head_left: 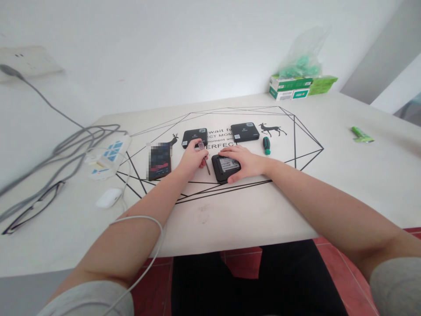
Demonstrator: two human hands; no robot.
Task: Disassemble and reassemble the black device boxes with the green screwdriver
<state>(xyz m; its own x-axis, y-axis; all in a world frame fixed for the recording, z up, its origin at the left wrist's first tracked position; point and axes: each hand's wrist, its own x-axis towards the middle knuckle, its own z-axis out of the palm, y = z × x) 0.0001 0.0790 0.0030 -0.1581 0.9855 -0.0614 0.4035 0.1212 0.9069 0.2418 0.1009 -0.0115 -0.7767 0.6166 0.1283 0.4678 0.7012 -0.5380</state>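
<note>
My left hand (193, 156) is closed around a screwdriver (204, 157) with a clear handle, its metal tip pointing down toward the tabletop. Just right of that tip lies a small black box (221, 169), label side up. My right hand (245, 163) grips this box, fingers over the far edge and thumb at the near edge, covering its right part. Behind my hands are two similar black boxes, one on the left (194, 135) and one on the right (245, 132). A stubby green and black screwdriver (266, 145) rests beyond my right wrist.
A phone (160, 161) lies left of my left hand. Further left are a white earphone case (109, 198), glasses (34, 206), a power strip (110, 157) and coiled grey cables (79, 142). Green boxes (291, 83) with a plastic bag stand at the back right; a green wrapper (362, 134) lies far right.
</note>
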